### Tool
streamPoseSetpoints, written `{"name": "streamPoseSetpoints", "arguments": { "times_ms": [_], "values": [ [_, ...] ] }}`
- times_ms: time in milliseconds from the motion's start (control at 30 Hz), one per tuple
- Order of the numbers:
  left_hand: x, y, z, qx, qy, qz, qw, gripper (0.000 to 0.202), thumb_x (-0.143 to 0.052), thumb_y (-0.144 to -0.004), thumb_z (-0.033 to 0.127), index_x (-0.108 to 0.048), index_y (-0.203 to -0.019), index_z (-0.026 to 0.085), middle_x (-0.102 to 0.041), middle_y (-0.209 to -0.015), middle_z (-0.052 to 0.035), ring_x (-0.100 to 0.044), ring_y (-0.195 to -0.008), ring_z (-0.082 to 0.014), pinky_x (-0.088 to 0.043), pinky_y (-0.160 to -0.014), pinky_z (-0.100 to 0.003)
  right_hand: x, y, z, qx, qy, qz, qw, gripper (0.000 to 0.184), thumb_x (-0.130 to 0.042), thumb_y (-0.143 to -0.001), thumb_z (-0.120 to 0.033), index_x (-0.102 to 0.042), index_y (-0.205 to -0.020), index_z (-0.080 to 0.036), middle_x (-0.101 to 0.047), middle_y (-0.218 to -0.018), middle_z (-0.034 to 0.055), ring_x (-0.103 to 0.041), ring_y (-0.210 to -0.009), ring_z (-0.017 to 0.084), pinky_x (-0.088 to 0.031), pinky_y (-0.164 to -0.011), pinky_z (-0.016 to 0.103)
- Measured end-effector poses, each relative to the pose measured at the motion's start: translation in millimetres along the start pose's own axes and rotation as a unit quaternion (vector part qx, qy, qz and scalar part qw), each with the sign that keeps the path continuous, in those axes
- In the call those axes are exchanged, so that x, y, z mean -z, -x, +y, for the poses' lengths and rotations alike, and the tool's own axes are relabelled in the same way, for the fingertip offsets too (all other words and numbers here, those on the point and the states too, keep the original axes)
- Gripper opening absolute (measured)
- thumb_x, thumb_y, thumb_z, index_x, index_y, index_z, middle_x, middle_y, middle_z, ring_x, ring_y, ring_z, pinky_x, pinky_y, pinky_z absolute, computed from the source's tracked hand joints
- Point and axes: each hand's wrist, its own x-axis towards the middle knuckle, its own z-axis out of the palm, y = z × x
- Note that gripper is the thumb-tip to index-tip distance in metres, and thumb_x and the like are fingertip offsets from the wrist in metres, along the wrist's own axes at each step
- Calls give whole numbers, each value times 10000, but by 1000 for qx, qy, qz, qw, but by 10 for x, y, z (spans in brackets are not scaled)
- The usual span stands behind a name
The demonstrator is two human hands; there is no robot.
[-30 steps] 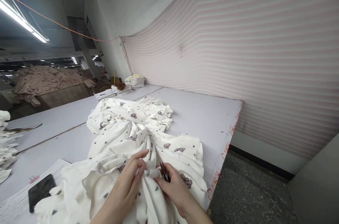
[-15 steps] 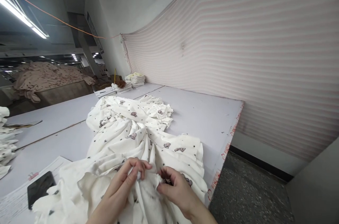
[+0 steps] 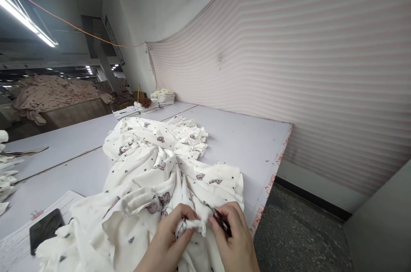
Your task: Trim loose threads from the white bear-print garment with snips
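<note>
White printed fabric (image 3: 141, 177) with small dark dots and pinkish animal motifs lies heaped in front of me. My left hand (image 3: 170, 237) pinches a gathered, bunched edge of it between thumb and fingers. Close on the right, my right hand (image 3: 233, 233) is closed around a small dark tool that looks like thread snips (image 3: 223, 222). The tips of the snips point at the bunched edge, and the right thumb and fingertips are beside the cloth. Whether they touch it I cannot tell.
A black phone (image 3: 46, 229) rests on printed paper (image 3: 19, 250) at the left. More white fabric (image 3: 6, 182) lies at the far left edge. Folded stacks (image 3: 162, 97) stand at the back of the table (image 3: 244, 135). A striped cloth (image 3: 289, 58) hangs along the wall.
My left hand has moved right and down, with the gathered edge now showing between its fingers. My right hand has shifted slightly right and turned, and the dark snips show more clearly.
</note>
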Motion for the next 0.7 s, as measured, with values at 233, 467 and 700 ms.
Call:
{"name": "streamPoseSetpoints", "arguments": {
  "times_ms": [233,467,700],
  "values": [
    [35,-18,25,29,6,-49,998,232,-459,-912,401,-621,-980,250,-654,-963,-11,-587,-965,-192,-399,-886,-275,-103,117,-10,93,-76,-3,993,248,-563,-881,-268,-579,-1127,-277,-648,-1021,46,-644,-912,171,-513,-761,215],
    [-9,-8,107,69,-31,-62,995,299,-528,-862,492,-653,-1014,267,-639,-930,-10,-584,-845,-184,-405,-756,-267,-117,10,-65,19,-93,-50,994,135,-451,-920,-258,-584,-922,-234,-647,-730,1,-625,-656,136,-461,-633,211],
    [-3,-78,81,96,28,-31,995,319,-514,-865,517,-611,-913,216,-629,-884,-10,-566,-876,-192,-403,-797,-266,33,-98,-114,-120,-182,-86,972,221,-574,-857,-415,-615,-945,-217,-656,-853,29,-638,-805,160,-490,-717,208]
  ]
}}
